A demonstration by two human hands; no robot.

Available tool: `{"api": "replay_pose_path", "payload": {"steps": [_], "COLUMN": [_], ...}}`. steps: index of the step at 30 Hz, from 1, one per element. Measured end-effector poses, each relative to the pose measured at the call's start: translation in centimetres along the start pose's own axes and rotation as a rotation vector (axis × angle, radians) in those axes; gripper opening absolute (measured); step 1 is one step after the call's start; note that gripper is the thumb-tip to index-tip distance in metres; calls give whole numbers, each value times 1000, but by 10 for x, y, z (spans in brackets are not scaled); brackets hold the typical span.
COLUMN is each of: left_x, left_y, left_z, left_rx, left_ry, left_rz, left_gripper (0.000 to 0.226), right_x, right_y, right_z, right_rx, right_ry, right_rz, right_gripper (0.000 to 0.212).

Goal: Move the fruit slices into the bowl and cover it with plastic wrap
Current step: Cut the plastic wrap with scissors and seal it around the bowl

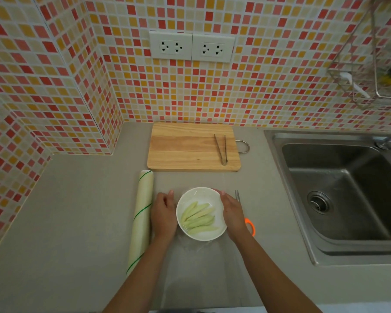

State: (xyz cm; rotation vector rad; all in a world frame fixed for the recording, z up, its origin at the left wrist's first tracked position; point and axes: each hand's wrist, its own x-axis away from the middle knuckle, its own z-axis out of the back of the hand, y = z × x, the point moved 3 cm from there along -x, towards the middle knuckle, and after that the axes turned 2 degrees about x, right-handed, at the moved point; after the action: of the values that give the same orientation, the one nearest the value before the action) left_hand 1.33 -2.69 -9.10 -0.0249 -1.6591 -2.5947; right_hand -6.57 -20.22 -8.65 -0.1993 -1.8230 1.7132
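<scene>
One white bowl (201, 213) sits on the grey counter (77, 222) between the person's two hands. Left hand (164, 214) lies flat against the bowl's left side, fingers straight and held together, pointing away from the person. Right hand (233, 213) mirrors it on the bowl's right side, fingers extended along the rim, pressing rather than pinching. Inside the bowl: pale green fruit slices (199, 218), roughly seven, lying side by side; exact count uncertain where they overlap. A clear sheet of plastic wrap (196, 263) lies over the bowl and trails on the counter between the forearms; its edges are hard to trace. One roll of plastic wrap (142, 218) lies just outside the left hand, lengthwise. Just outside the right hand, one pair of scissors (250, 225) with orange handles, partly hidden by that hand. Beyond both hands, one wooden cutting board (187, 147) with one pair of metal tongs (221, 149) resting on it. Far off the right hand, one steel sink (339, 184). Two double wall sockets (191, 46) on the tiled wall.
</scene>
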Motion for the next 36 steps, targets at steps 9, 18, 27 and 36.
{"api": "replay_pose_path", "payload": {"steps": [9, 18, 27, 36], "left_x": [2, 9, -4, -28], "left_y": [9, 5, 8, 10], "left_z": [3, 5, 8, -10], "left_rx": [-45, 24, -52, 128], "left_ry": [67, 0, -59, -372], "left_rz": [-90, -73, 55, 324], "left_gripper": [26, 40, 47, 51], "right_x": [1, -1, -1, 16], "right_y": [-2, -4, -12, -15], "right_z": [-1, -1, -4, -10], "right_rx": [-4, -2, 12, 52], "right_ry": [29, 35, -30, 189], "right_rz": [16, -6, -54, 155], "right_gripper": [34, 34, 38, 40]}}
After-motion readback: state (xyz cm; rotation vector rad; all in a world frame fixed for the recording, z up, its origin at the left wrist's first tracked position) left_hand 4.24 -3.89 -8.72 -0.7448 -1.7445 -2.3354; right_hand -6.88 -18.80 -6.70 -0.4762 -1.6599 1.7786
